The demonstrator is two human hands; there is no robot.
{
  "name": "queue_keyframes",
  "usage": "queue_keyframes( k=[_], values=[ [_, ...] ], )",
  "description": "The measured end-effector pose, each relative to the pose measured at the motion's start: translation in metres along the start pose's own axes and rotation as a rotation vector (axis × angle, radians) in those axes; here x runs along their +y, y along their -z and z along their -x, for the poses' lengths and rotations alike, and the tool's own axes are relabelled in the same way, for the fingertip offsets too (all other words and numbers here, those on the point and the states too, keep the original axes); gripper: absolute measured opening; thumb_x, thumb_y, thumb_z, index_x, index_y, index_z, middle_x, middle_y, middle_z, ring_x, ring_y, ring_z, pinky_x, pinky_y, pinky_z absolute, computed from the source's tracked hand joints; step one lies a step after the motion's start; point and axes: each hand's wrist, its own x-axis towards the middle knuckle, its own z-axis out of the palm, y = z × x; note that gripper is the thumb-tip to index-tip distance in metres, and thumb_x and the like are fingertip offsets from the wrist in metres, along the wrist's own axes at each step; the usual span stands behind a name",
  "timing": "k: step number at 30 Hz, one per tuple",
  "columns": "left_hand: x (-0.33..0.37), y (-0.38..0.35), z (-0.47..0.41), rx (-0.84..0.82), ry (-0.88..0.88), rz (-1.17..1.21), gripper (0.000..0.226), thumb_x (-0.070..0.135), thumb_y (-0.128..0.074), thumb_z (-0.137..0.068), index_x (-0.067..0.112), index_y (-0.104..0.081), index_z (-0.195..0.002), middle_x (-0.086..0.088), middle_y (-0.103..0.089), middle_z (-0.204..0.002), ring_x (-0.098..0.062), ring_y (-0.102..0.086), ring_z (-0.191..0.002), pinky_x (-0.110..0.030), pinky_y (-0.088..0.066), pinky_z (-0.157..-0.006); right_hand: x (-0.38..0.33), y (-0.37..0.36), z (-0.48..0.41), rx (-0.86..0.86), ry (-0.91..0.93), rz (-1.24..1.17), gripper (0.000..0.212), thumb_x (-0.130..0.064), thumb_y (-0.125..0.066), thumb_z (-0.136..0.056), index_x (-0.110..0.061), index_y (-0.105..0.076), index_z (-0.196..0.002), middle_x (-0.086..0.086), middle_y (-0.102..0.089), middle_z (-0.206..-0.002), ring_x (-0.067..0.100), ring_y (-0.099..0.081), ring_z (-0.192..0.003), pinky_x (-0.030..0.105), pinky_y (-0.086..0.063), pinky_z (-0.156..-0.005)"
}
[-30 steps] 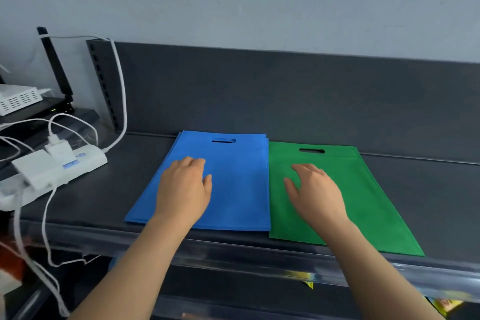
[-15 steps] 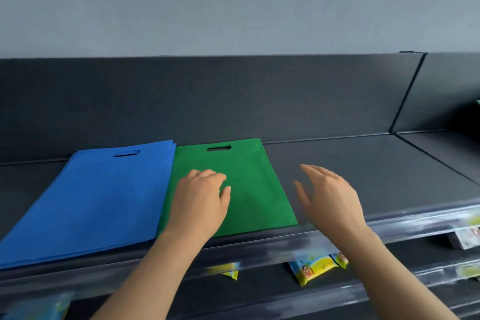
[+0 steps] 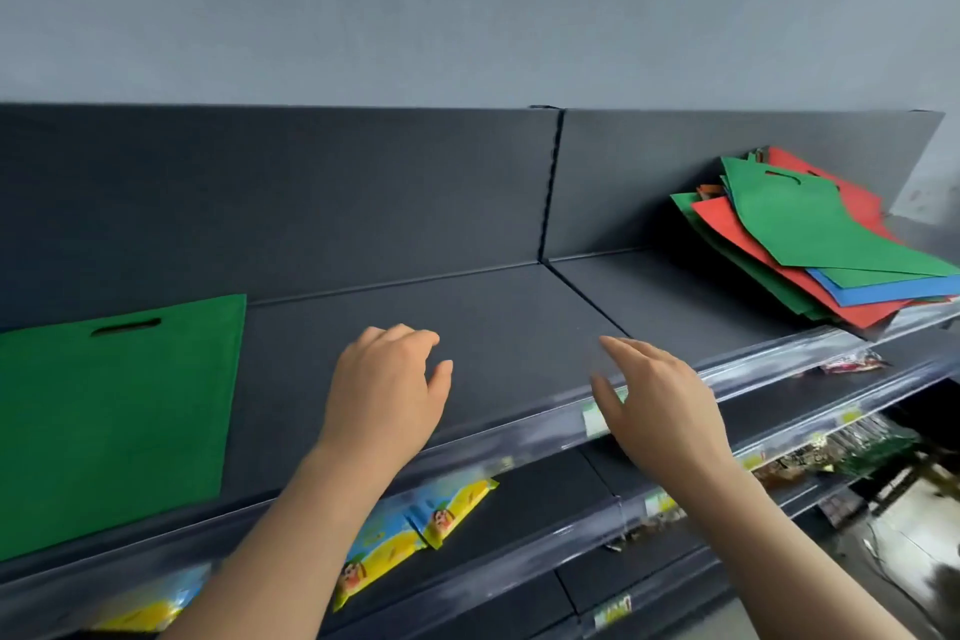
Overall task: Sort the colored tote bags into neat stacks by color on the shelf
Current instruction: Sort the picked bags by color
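A flat green tote bag (image 3: 114, 411) lies at the far left of the dark shelf (image 3: 467, 317). At the far right sits a messy pile of bags (image 3: 810, 239), green on top, with red and blue ones fanned out beneath. My left hand (image 3: 387, 395) hovers over the bare middle of the shelf, fingers loosely curled and holding nothing. My right hand (image 3: 660, 405) hovers near the shelf's front edge, fingers spread and empty. Both hands are well apart from any bag.
A clear plastic price rail (image 3: 519, 437) runs along the shelf's front edge. Yellow and blue snack packets (image 3: 415, 525) hang on the shelf below. More packaged goods (image 3: 841, 452) fill the lower shelves at right. A seam (image 3: 550, 182) divides the back panel.
The view has swung right: the blue stack has left the frame and the mixed pile has come into sight. Both hands have lifted off the green bag and moved right over bare shelf.
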Motion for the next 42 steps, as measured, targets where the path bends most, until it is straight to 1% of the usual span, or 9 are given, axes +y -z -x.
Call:
queue_keyframes(
  k=[9, 14, 18, 24, 27, 31, 35, 39, 42],
  values=[
    [0.103, -0.065, -0.059, -0.064, -0.107, 0.076, 0.038, 0.038, -0.048, -0.094, 0.022, -0.057, -0.128, 0.007, -0.062, -0.117, -0.018, -0.051, -0.110, -0.031, -0.041, -0.092, 0.120, 0.018, -0.032, 0.026, -0.138, 0.052, 0.041, -0.033, -0.052, -0.093, -0.015, -0.054, -0.129, -0.002, -0.061, -0.126, 0.019, -0.057, -0.114, 0.030, -0.047, -0.089],
    [0.156, -0.102, -0.106, -0.074, -0.162, 0.148, 0.039, 0.037, -0.047, -0.095, 0.021, -0.054, -0.130, 0.006, -0.062, -0.115, -0.016, -0.051, -0.109, -0.029, -0.042, -0.090, 0.179, 0.028, -0.069, 0.061, -0.179, 0.090, 0.044, -0.033, -0.050, -0.094, -0.017, -0.050, -0.134, -0.004, -0.056, -0.133, 0.018, -0.053, -0.120, 0.029, -0.044, -0.094],
    [0.192, -0.127, -0.146, -0.103, -0.191, 0.176, 0.038, 0.037, -0.046, -0.095, 0.021, -0.054, -0.129, 0.006, -0.061, -0.113, -0.017, -0.051, -0.108, -0.030, -0.042, -0.088, 0.223, 0.036, -0.097, 0.067, -0.254, 0.132, 0.034, -0.035, -0.049, -0.094, -0.016, -0.058, -0.120, -0.002, -0.062, -0.120, 0.018, -0.057, -0.108, 0.030, -0.046, -0.084],
    [0.257, -0.162, -0.193, -0.134, -0.247, 0.189, 0.031, 0.036, -0.046, -0.095, 0.016, -0.060, -0.114, 0.003, -0.060, -0.103, -0.018, -0.052, -0.100, -0.033, -0.046, -0.083, 0.290, 0.044, -0.131, 0.077, -0.332, 0.137, 0.034, -0.035, -0.047, -0.095, -0.015, -0.060, -0.120, -0.001, -0.063, -0.117, 0.021, -0.059, -0.106, 0.033, -0.046, -0.084],
    [0.292, -0.180, -0.211, -0.140, -0.259, 0.214, 0.028, 0.031, -0.046, -0.096, 0.015, -0.060, -0.114, 0.002, -0.060, -0.104, -0.018, -0.054, -0.096, -0.033, -0.047, -0.080, 0.332, 0.044, -0.153, 0.066, -0.362, 0.125, 0.037, -0.035, -0.045, -0.096, -0.014, -0.059, -0.124, 0.001, -0.061, -0.124, 0.023, -0.057, -0.111, 0.033, -0.045, -0.088],
    [0.336, -0.212, -0.234, -0.130, -0.215, 0.219, 0.024, 0.025, -0.045, -0.097, 0.011, -0.061, -0.110, 0.000, -0.059, -0.096, -0.016, -0.052, -0.081, -0.027, -0.043, -0.068, 0.397, 0.041, -0.187, 0.055, -0.352, 0.108, 0.038, -0.032, -0.043, -0.097, -0.012, -0.058, -0.126, 0.004, -0.057, -0.132, 0.026, -0.053, -0.119, 0.035, -0.043, -0.093],
    [0.378, -0.242, -0.250, -0.170, -0.127, 0.246, 0.025, 0.024, -0.047, -0.097, 0.007, -0.060, -0.109, -0.005, -0.064, -0.100, -0.020, -0.060, -0.087, -0.035, -0.051, -0.075, 0.460, 0.032, -0.220, -0.006, -0.314, 0.128, 0.034, -0.028, -0.040, -0.097, -0.007, -0.064, -0.108, 0.008, -0.062, -0.118, 0.031, -0.056, -0.108, 0.039, -0.047, -0.084],
    [0.409, -0.266, -0.262, -0.209, -0.013, 0.297, 0.017, 0.025, -0.047, -0.097, 0.010, -0.055, -0.094, -0.003, -0.060, -0.081, -0.023, -0.058, -0.073, -0.036, -0.051, -0.066, 0.505, 0.023, -0.238, -0.099, -0.246, 0.104, 0.032, -0.026, -0.037, -0.095, -0.009, -0.054, -0.075, 0.009, -0.059, -0.086, 0.034, -0.057, -0.086, 0.036, -0.039, -0.064],
    [0.423, -0.273, -0.268, -0.212, 0.099, 0.321, 0.029, 0.031, -0.052, -0.095, 0.006, -0.052, -0.109, -0.007, -0.062, -0.102, -0.027, -0.059, -0.092, -0.030, -0.043, -0.071, 0.520, 0.022, -0.233, -0.075, -0.157, 0.053, 0.031, -0.025, -0.042, -0.092, -0.008, -0.053, -0.069, 0.007, -0.060, -0.072, 0.032, -0.055, -0.072, 0.036, -0.041, -0.057]
  ],
)
